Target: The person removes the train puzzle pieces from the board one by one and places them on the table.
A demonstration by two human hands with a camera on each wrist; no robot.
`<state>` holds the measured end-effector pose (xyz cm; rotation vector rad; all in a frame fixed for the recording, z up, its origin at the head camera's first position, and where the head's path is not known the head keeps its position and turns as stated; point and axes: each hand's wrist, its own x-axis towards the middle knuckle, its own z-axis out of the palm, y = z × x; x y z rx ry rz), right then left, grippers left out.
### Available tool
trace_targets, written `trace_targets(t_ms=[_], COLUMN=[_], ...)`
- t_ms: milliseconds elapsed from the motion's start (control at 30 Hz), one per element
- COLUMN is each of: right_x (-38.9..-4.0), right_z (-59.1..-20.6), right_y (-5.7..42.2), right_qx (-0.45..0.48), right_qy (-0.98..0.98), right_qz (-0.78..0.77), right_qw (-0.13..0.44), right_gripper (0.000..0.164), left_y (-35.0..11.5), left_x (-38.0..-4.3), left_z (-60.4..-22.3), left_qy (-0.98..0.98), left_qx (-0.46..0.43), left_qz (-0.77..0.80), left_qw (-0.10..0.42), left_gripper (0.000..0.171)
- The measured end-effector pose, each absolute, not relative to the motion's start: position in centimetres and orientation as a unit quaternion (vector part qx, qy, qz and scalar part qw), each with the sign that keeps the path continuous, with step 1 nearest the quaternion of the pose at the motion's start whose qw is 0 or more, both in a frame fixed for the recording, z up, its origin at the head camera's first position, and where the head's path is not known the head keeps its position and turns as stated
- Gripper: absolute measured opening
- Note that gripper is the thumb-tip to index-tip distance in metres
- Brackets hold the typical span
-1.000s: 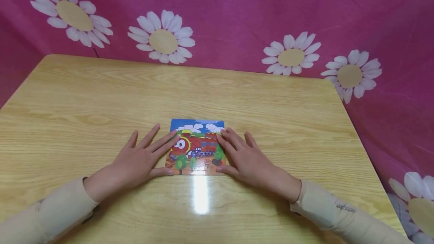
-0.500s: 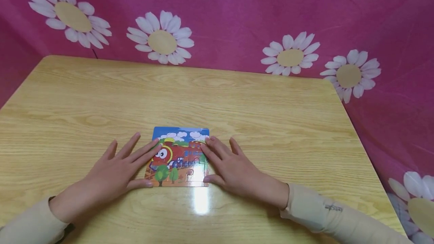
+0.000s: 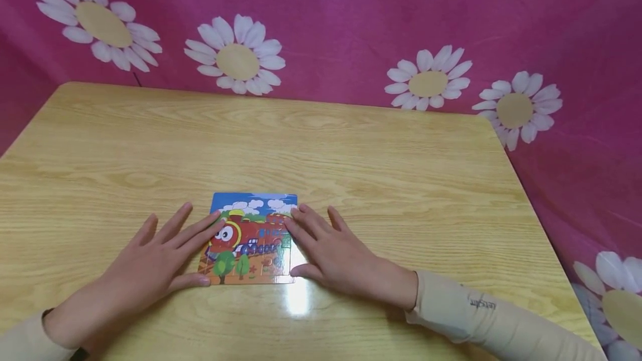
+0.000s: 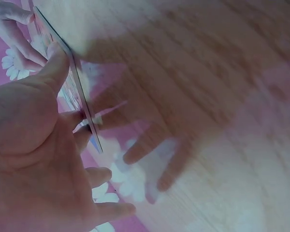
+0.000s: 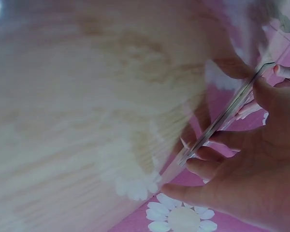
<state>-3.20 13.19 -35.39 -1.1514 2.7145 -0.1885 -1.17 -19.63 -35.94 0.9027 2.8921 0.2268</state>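
A small jigsaw puzzle [image 3: 256, 238] with a red cartoon train, trees and a blue sky lies flat on the wooden table. My left hand [image 3: 150, 261] touches its left side, two fingertips over the upper part and the thumb at the lower corner. Against the right side rests my right hand [image 3: 341, 249], its fingertips on the upper right and its thumb near the lower right corner. Fingers of both hands are spread and fairly straight. From the left wrist, the puzzle [image 4: 77, 87] appears edge-on and thin; its edge [image 5: 222, 118] also runs beside the right thumb in the right wrist view.
The glossy wooden table [image 3: 301, 149] extends past the puzzle on every side and reflects a light near its lower edge. Behind it hangs a pink cloth [image 3: 331, 27] printed with large white daisies.
Both hands and the puzzle between them have slid left and toward the person across the table. The fingers keep about the same placement on its sides.
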Motion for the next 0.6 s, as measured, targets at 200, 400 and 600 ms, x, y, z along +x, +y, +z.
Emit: trace_targets(t_ms=[200, 400, 600], right_x=[-3.7, -4.8, -6.0], right_z=[-35.2, -34.5, -33.9], right_y=[13.7, 14.1, 13.6], right_qx=[-0.382, -0.37, -0.317], right_qy=[0.913, 0.905, 0.894], right_qz=[-0.085, -0.16, -0.282], right_qw=[0.119, 0.134, 0.142], right_gripper=[0.076, 0.071, 0.055], left_y=[-19.4, -19.1, -18.0], left_x=[-1.5, -2.1, -2.8], left_z=[-35.9, -35.1, -34.0], left_qy=[0.947, 0.941, 0.936], left_qx=[0.307, 0.322, 0.333], left_qz=[0.084, 0.094, 0.105], left_qw=[0.042, 0.044, 0.048], left_gripper=[0.081, 0.081, 0.082])
